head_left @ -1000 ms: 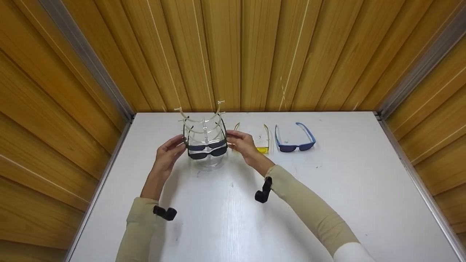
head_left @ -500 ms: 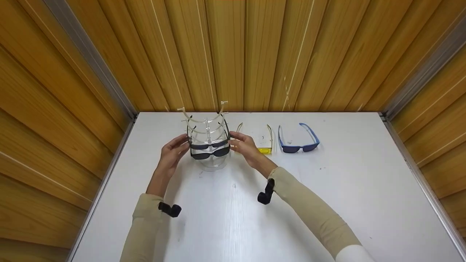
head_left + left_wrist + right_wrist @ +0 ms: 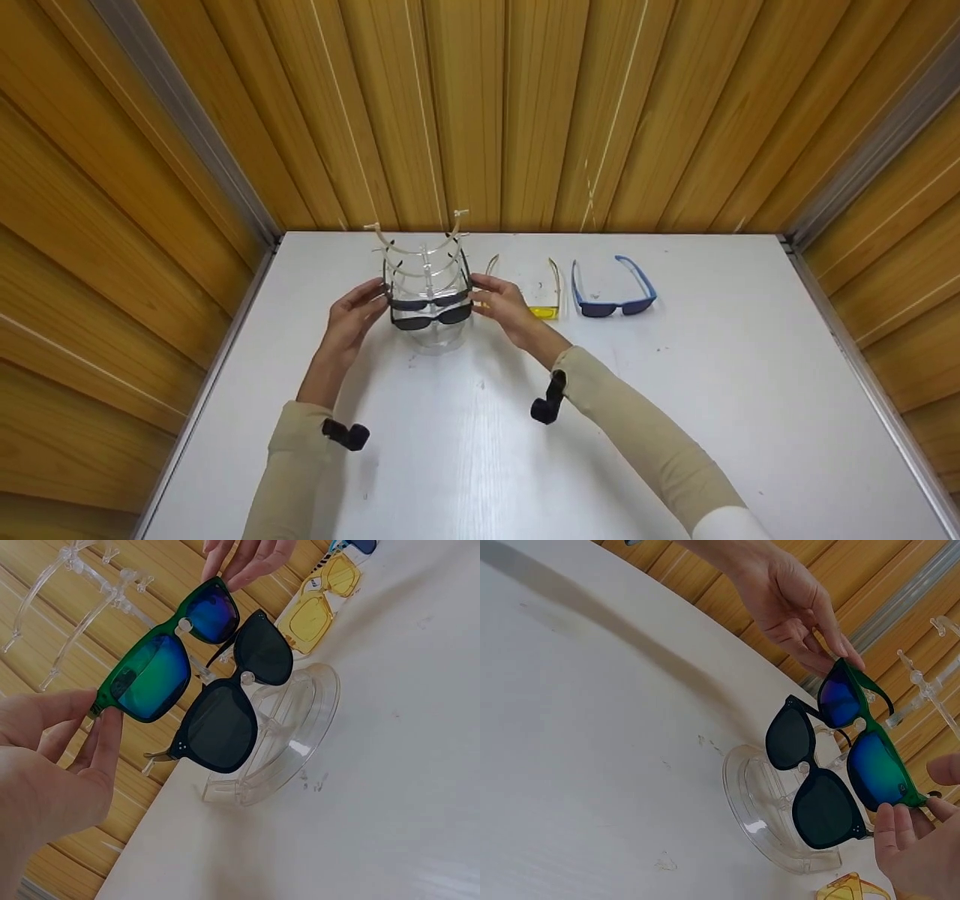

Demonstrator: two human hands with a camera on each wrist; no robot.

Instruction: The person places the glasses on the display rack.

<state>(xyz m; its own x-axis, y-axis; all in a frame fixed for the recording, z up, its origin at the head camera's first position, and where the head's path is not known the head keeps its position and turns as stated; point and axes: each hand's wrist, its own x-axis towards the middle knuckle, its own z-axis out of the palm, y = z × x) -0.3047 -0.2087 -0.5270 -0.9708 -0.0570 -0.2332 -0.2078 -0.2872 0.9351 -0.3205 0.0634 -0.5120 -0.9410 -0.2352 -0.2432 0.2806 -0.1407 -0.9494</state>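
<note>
Green-framed sunglasses point(image 3: 154, 679) with blue-green mirror lenses sit on a clear tiered display stand point(image 3: 315, 716). My left hand point(image 3: 351, 315) pinches one outer corner of their frame between thumb and fingers. At the opposite corner my right hand point(image 3: 506, 306) pinches the same frame. Black sunglasses point(image 3: 810, 776) with dark lenses rest on the tier right below, close under the green pair. Above both pairs, the stand's upper curved arms hold nothing. In the head view the green frame looks dark, and the hands hide its corners.
Right of the stand lie yellow glasses point(image 3: 544, 312), partly behind my right hand. Beside them are blue sunglasses point(image 3: 616, 308) with their temples unfolded toward the back. The white table point(image 3: 675, 420) ends at a wood-panelled wall point(image 3: 540, 112) behind.
The view shifts slightly between frames. Both hands keep their places at the corners of the green sunglasses, and the other glasses stay where they were.
</note>
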